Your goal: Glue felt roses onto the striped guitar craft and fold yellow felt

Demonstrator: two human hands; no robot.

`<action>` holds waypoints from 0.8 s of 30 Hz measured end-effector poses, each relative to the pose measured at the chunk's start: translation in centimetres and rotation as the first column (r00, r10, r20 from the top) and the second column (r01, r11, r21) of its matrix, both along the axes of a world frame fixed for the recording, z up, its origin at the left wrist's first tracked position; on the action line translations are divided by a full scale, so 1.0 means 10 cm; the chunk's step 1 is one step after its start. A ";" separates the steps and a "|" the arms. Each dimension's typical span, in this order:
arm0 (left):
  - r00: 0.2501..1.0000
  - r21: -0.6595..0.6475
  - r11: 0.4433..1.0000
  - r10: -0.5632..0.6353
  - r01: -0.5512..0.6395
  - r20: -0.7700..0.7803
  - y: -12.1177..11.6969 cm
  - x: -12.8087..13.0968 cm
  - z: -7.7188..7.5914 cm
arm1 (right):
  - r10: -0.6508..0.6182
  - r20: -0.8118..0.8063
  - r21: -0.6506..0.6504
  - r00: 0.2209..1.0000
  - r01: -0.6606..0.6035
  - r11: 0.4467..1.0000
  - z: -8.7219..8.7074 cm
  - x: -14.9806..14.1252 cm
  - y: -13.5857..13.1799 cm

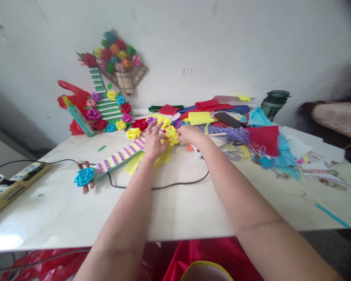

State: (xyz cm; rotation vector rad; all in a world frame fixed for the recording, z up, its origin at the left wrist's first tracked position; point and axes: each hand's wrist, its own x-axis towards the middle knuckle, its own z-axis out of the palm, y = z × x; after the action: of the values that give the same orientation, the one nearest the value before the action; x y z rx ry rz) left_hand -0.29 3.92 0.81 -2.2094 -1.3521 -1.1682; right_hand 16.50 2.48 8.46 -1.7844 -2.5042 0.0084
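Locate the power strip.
Head view: power strip lies at the table's far left edge, left of the guitar-like craft's blue flower, with a black cable running from it.

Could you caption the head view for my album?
Left hand and right hand close over yellow flowers on a white table.

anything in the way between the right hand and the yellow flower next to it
Nothing visible stands between them: the right hand is at the right side of the yellow flower, the left hand at its left.
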 end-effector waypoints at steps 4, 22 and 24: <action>1.000 -0.016 1.000 0.006 -0.006 -0.004 -0.01 0.00 0.01 | 0.010 -0.026 0.023 1.000 -0.009 1.000 -0.01 0.02 0.04; 0.998 -0.059 0.997 0.044 -0.041 0.039 -0.01 0.04 -0.01 | 0.007 -0.006 0.061 1.000 -0.007 0.998 -0.04 -0.05 0.00; 0.998 -0.059 0.997 0.051 -0.049 0.043 -0.01 0.04 -0.02 | 0.009 -0.003 0.061 1.000 -0.009 0.998 -0.06 -0.05 0.02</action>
State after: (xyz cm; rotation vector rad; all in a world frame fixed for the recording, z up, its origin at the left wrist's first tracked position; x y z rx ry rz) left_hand 0.15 3.86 0.58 -2.1879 -1.4680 -1.1809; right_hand 16.00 2.63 7.83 -1.7494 -2.4822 -0.0636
